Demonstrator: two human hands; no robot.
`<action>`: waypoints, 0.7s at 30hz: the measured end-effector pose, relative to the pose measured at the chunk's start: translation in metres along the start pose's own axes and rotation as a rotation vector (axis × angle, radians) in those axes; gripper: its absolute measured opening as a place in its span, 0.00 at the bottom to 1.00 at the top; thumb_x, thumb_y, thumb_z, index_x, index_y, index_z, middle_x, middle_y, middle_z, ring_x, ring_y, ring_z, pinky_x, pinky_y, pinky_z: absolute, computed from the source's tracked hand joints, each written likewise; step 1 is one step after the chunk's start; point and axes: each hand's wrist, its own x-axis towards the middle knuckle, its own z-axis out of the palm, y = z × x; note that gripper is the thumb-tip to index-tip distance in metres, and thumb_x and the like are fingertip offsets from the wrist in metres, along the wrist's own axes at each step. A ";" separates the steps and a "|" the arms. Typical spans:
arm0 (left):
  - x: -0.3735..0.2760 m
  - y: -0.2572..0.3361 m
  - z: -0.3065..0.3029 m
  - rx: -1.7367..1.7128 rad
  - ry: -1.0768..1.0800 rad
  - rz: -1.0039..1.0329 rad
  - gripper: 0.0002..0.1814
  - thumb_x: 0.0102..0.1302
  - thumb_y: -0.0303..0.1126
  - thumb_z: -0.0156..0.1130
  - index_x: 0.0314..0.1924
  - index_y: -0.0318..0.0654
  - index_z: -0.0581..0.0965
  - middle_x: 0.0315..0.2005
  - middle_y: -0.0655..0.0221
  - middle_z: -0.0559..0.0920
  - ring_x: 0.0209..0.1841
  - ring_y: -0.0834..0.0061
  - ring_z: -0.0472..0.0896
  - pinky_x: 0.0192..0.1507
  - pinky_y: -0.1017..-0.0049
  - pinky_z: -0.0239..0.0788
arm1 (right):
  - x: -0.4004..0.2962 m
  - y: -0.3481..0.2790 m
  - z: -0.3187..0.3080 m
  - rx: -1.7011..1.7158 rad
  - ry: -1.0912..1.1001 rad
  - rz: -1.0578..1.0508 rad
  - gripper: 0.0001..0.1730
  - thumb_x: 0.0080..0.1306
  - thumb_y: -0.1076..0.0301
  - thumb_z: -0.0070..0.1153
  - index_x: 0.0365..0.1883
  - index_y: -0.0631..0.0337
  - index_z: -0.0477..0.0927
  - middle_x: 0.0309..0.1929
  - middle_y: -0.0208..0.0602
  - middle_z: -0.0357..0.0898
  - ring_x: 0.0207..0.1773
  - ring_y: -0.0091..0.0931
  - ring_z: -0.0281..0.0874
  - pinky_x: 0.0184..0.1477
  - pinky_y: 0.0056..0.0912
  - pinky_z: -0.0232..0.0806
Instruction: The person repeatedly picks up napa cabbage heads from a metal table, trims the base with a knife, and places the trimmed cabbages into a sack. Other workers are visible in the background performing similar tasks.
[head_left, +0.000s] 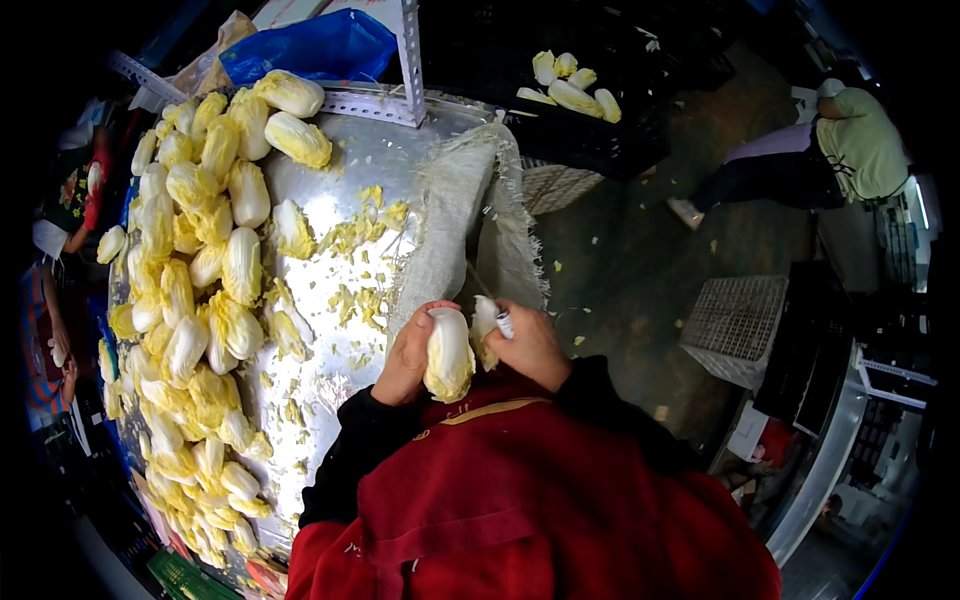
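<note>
My left hand (407, 356) holds a trimmed napa cabbage (450, 352) upright near the table's edge, its white side facing up and its yellow leaf end towards me. Close on its right, my right hand (531, 341) grips a small knife with a pale handle (505, 324). Its thin blade (478, 280) points away from me. A loose cabbage leaf (484, 322) is pinched in the same hand, apart from the head. Just beyond both hands, a woven plastic sack (442, 225) hangs over the metal table's edge.
Many napa cabbages (195, 300) are heaped along the left of the metal table (300, 420), with leaf scraps (360, 304) between. Black crates (592, 142) with several cabbages (574, 96) stand beyond. A white crate (735, 322) is on the floor. Other people (862, 146) work nearby.
</note>
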 end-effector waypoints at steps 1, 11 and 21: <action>-0.002 0.004 0.000 -0.143 -0.021 -0.030 0.37 0.73 0.64 0.34 0.61 0.37 0.67 0.44 0.65 0.78 0.42 0.75 0.77 0.47 0.75 0.71 | 0.002 0.005 -0.003 -0.006 0.008 -0.003 0.22 0.55 0.67 0.56 0.48 0.69 0.77 0.34 0.57 0.81 0.39 0.48 0.81 0.42 0.45 0.73; 0.001 -0.016 -0.015 -0.274 0.083 -0.176 0.41 0.71 0.67 0.37 0.65 0.37 0.65 0.52 0.58 0.77 0.51 0.65 0.79 0.54 0.66 0.73 | 0.003 0.002 -0.012 0.242 -0.075 0.134 0.21 0.61 0.60 0.65 0.44 0.69 0.79 0.34 0.39 0.82 0.33 0.25 0.79 0.37 0.26 0.69; 0.003 -0.016 0.008 -0.246 0.069 -0.075 0.34 0.74 0.59 0.40 0.60 0.34 0.68 0.47 0.62 0.79 0.47 0.72 0.80 0.50 0.72 0.73 | -0.009 -0.022 -0.004 0.289 -0.195 -0.052 0.25 0.61 0.61 0.62 0.49 0.73 0.74 0.39 0.48 0.80 0.39 0.27 0.78 0.43 0.32 0.70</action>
